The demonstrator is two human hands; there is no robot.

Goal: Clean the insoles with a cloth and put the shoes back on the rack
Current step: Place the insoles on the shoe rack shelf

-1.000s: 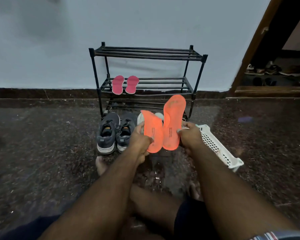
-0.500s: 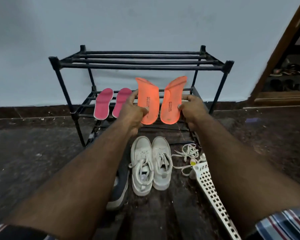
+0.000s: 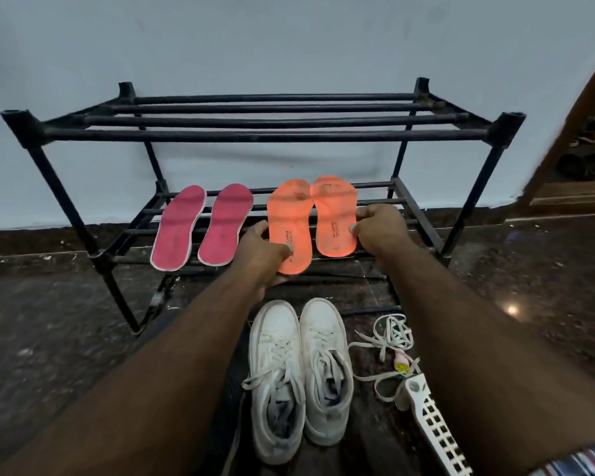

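Two orange insoles lie side by side on the middle shelf of the black rack (image 3: 255, 135). My left hand (image 3: 260, 250) pinches the heel of the left orange insole (image 3: 289, 218). The outer edge of the right orange insole (image 3: 334, 214) is held by my right hand (image 3: 380, 228). Two pink insoles (image 3: 200, 226) rest on the same shelf to the left. A pair of white sneakers (image 3: 299, 369) stands on the floor between my forearms. No cloth is in view.
Loose white laces (image 3: 389, 341) and a white perforated basket (image 3: 433, 431) lie on the dark floor at the right. A dark shoe is mostly hidden under my left forearm. A doorway with footwear (image 3: 591, 146) opens at the far right.
I leaned in toward the rack. Both hands carried the orange insoles from upright in the air down onto the middle shelf beside the pink ones.
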